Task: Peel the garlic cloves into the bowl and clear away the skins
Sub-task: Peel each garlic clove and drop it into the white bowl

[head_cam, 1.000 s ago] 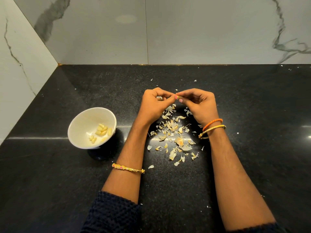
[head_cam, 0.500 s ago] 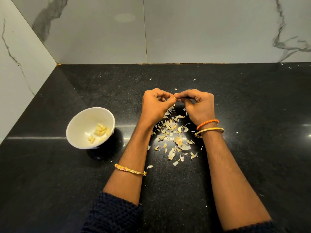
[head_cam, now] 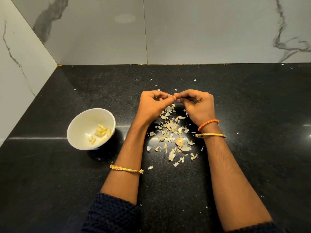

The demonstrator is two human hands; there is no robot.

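My left hand (head_cam: 151, 105) and my right hand (head_cam: 196, 105) meet fingertip to fingertip above the black counter, both pinching one small garlic clove (head_cam: 175, 97) that is mostly hidden by the fingers. Below the hands lies a loose pile of pale garlic skins (head_cam: 173, 137). A white bowl (head_cam: 75, 125) stands to the left of my left forearm, tilted toward me, with several peeled cloves (head_cam: 101, 132) inside it.
The black stone counter (head_cam: 252, 148) runs back to marble walls behind and on the left. Small skin flecks are scattered beyond the hands and at the far right.
Both hands have stayed together on the clove, shifting slightly away from me. The bowl and the pile of skins have not moved.
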